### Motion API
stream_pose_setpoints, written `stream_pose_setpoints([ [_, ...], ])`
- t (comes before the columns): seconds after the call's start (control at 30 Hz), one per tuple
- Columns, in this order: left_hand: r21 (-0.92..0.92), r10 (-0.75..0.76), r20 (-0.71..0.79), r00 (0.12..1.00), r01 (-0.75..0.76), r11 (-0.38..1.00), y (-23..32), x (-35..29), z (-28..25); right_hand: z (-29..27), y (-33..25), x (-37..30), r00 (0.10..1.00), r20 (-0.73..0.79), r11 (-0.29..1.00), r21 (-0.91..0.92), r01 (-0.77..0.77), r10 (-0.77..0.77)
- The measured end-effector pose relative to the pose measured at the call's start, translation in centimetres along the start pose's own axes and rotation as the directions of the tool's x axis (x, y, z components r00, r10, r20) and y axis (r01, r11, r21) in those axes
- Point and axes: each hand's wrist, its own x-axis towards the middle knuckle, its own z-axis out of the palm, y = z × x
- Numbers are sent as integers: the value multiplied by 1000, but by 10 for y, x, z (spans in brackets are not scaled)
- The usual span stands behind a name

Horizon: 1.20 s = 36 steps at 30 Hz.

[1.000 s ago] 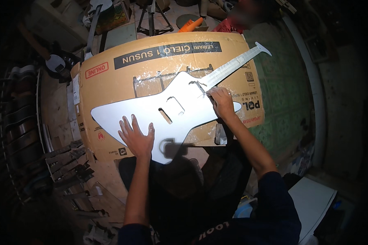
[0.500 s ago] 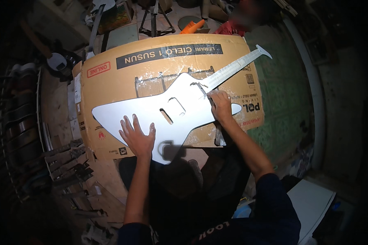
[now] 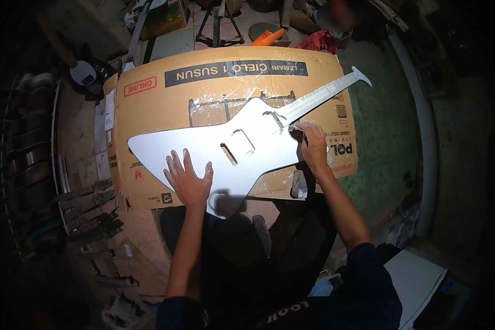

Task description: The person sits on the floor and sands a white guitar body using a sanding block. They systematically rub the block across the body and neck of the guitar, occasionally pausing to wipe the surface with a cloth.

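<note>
White guitar body (image 3: 176, 144) lies on brown cardboard (image 3: 143, 113), neck (image 3: 322, 99) toward far right, left hand (image 3: 190, 182) spread on the body, right hand (image 3: 312, 147) curled near the neck, whether grasping anything I cannot tell.

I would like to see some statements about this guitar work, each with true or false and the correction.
1. The left hand rests spread on the white guitar body. True.
2. The right hand is near the base of the neck. True.
3. The neck points toward the picture's lower left. False: it points upper right.
4. The brown cardboard covers the guitar body. False: it lies underneath.
</note>
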Motion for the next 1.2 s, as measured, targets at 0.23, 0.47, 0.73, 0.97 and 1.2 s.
stream_pose_setpoints([
  [0.23, -16, -8, 12, 1000, 8, 1000, -2, -1, 1, 20, -6, -7, 993, 114, 999, 23, 25, -27],
  [0.47, -18, -5, 5, 1000, 6, 1000, -5, -1, 4, 14, -18, -5, 970, 153, 981, 68, 179, -188],
  [0.73, -27, 5, -6, 1000, -5, 1000, -4, -1, 3, 17, -9, 3, 984, 110, 987, 85, 134, -142],
  [0.97, -20, 15, -17, 1000, -15, 1000, -3, -2, 2, 25, -2, -7, 968, 124, 976, 49, 213, -217],
  [1.2, -5, 6, -22, 1000, -6, 1000, -2, -2, 2, 18, -5, 2, 981, 105, 983, 99, 154, -164],
])
